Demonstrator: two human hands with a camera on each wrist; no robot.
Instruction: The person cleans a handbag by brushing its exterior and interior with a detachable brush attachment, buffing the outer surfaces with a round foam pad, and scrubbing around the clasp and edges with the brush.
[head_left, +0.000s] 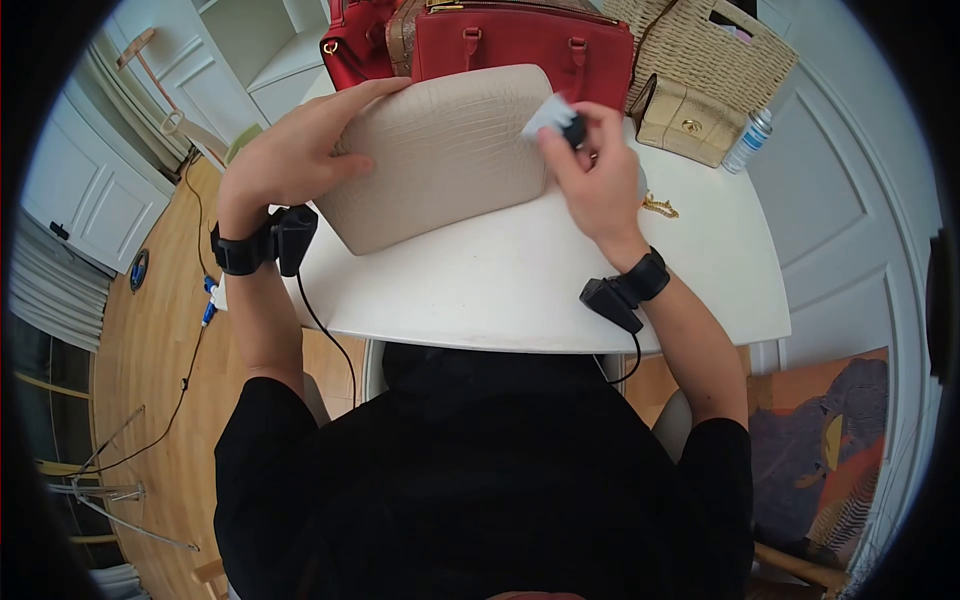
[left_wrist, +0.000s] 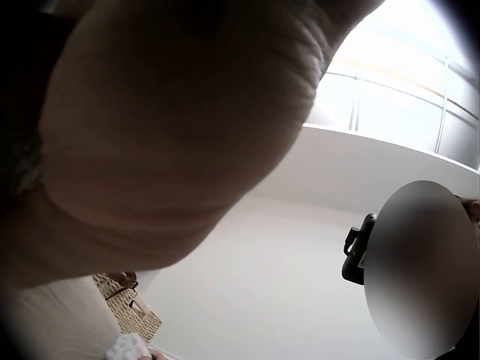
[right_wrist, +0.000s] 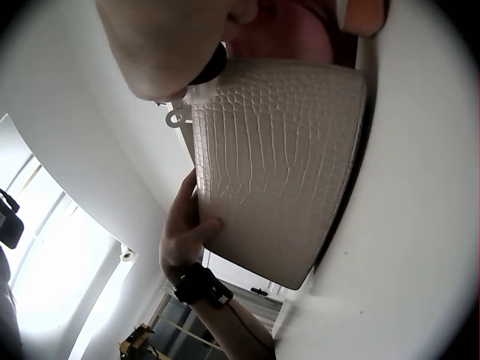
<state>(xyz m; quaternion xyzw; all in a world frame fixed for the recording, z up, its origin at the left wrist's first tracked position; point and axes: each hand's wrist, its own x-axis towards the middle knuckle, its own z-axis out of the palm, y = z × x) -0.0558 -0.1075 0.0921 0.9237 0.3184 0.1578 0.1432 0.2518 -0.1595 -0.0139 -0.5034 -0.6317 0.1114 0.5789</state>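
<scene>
A beige crocodile-embossed handbag (head_left: 440,160) stands tilted on the white table (head_left: 450,290), its broad panel toward me. My left hand (head_left: 290,150) grips it at the upper left, thumb on the front panel and fingers along the top edge. At the bag's right end my right hand (head_left: 600,170) pinches a small brush (head_left: 548,118) with white bristles and a black back, blurred in the head view. In the right wrist view the white bristles (right_wrist: 201,91) meet the bag's edge, partly covered by the hand. The left wrist view is mostly filled by the left hand (left_wrist: 172,135).
Behind the bag stand a red handbag (head_left: 520,55), a woven straw bag (head_left: 710,60) and a gold flap bag (head_left: 688,115). A spray can (head_left: 748,140) stands at the right edge, with a gold chain (head_left: 660,206) on the table. Wrist camera cables hang over the front edge.
</scene>
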